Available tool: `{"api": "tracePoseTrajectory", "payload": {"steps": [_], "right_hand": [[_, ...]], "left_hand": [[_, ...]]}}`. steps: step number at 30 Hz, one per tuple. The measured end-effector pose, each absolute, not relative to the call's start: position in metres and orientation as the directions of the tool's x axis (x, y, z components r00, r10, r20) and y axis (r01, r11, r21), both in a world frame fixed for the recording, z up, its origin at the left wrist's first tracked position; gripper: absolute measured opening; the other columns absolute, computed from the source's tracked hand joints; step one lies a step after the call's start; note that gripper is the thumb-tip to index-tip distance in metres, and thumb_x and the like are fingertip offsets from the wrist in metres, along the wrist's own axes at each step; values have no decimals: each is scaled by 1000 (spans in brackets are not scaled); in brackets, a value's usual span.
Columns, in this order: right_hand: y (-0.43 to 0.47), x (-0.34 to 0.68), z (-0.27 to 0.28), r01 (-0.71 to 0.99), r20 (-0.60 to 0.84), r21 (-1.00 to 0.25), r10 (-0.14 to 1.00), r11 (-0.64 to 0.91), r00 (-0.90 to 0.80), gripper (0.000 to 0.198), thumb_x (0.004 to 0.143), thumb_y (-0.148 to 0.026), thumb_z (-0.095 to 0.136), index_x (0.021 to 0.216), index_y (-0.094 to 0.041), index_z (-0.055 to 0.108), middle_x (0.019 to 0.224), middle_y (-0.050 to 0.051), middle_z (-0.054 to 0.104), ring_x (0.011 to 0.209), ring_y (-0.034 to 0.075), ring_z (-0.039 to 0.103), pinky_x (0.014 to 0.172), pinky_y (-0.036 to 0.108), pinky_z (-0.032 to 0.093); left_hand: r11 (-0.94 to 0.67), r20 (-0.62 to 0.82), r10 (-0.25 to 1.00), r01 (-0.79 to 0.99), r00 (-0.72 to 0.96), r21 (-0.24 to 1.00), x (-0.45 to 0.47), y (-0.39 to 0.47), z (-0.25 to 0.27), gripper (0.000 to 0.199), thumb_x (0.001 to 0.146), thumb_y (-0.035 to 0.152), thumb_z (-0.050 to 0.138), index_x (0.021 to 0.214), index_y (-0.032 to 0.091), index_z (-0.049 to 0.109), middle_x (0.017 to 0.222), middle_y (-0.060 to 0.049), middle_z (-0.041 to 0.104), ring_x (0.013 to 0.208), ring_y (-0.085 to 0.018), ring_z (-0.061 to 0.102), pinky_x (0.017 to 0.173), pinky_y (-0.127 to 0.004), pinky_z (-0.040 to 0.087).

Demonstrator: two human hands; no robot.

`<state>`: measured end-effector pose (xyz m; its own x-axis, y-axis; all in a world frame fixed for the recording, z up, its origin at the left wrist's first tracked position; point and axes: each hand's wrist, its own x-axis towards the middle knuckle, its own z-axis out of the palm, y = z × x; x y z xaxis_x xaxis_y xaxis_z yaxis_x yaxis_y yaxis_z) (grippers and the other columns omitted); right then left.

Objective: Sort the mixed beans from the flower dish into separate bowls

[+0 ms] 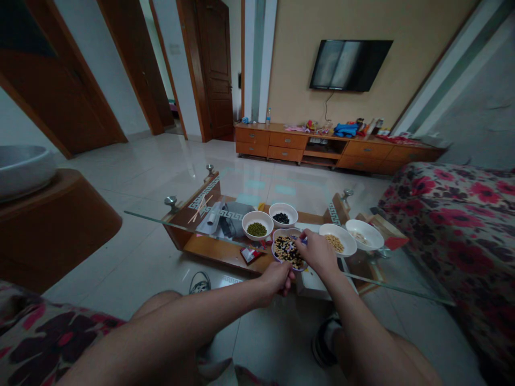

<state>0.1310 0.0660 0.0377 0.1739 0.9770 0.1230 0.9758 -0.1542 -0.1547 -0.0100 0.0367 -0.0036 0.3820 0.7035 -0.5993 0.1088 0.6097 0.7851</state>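
Note:
A purple-rimmed bowl of mixed black and tan beans is at the glass table's near edge. My left hand is closed on its near rim. Over its right side, my right hand is closed, fingertips pinched together; a bit of purple shows there, but I cannot tell what they hold. Behind stand white bowls of green beans and black beans. To the right are a bowl of tan beans and a white bowl with a few pale bits in it.
The glass tabletop has sharp edges and metal fittings. Thin wooden sticks lie at its left. A red packet and a white box are low near my knees. A flowered sofa stands at right.

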Motion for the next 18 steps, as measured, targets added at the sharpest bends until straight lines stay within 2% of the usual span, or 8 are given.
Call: {"api": "tracePoseTrajectory", "payload": {"steps": [7, 10, 14, 18], "right_hand": [[68, 131, 31, 973, 82, -115, 974, -201, 211, 28, 92, -37, 45, 100, -20, 66, 88, 14, 72, 82, 26, 68, 65, 30, 41], [70, 128, 29, 982, 60, -139, 989, -126, 135, 28, 93, -37, 45, 101, -21, 67, 91, 13, 72, 86, 26, 68, 67, 30, 41], [69, 125, 29, 979, 11, -202, 1000, 18, -16, 24, 90, -38, 51, 99, -25, 69, 91, 6, 73, 85, 20, 67, 67, 26, 39], [65, 129, 31, 970, 3, -236, 998, 56, -57, 23, 88, -38, 53, 96, -26, 70, 89, 4, 73, 83, 18, 67, 66, 25, 38]], "left_hand": [[611, -598, 703, 103, 385, 785, -10, 36, -1, 34, 89, 36, 41, 61, 19, 51, 43, 5, 41, 38, -10, 35, 45, -23, 29], [612, -599, 702, 105, 384, 784, -10, 36, -1, 34, 89, 33, 40, 60, 19, 51, 43, 4, 41, 38, -10, 35, 44, -24, 29], [603, -588, 710, 97, 389, 792, -11, 37, -3, 32, 88, 31, 40, 60, 19, 52, 43, 4, 41, 39, -10, 36, 44, -24, 30], [594, -577, 716, 92, 394, 800, -10, 38, -6, 33, 88, 33, 40, 61, 19, 51, 43, 4, 41, 39, -10, 36, 44, -23, 30]]}}
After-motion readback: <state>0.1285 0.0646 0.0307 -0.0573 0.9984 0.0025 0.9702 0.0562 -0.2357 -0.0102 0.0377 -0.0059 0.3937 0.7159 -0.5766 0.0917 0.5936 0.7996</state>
